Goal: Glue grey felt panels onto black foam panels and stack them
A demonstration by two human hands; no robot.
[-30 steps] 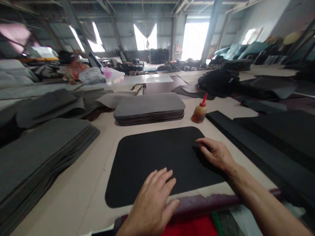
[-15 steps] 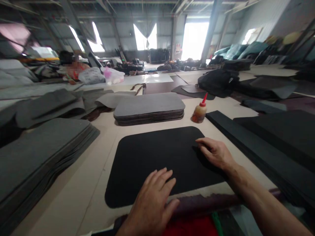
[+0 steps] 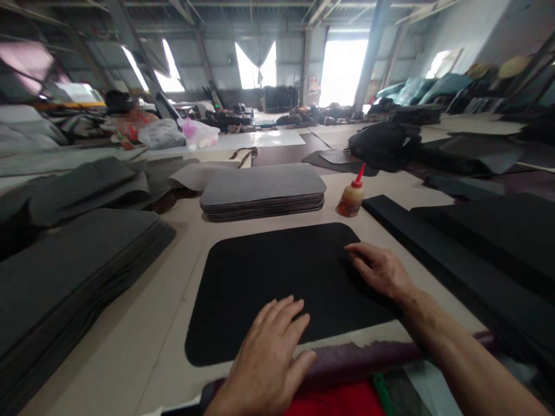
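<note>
A black sheet (image 3: 260, 277) with rounded corners lies flat on the pale table in front of me. My left hand (image 3: 275, 344) rests over its near edge, fingers extended and slightly apart, holding nothing. At the sheet's right side is my right hand (image 3: 379, 270), its fingers curled and thumb near the index finger; whether anything is between them is too small to tell. Behind the sheet sits a stack of grey rounded pieces (image 3: 264, 188). A bottle with a red nozzle (image 3: 350, 197) and amber contents stands upright to the right of that stack.
Layered dark sheets (image 3: 78, 271) are piled at the left, and long dark strips (image 3: 433, 254) run along the right. A black bundle (image 3: 384, 144) lies farther back. Plastic bags (image 3: 199, 134) and a person (image 3: 130, 118) are at the far left.
</note>
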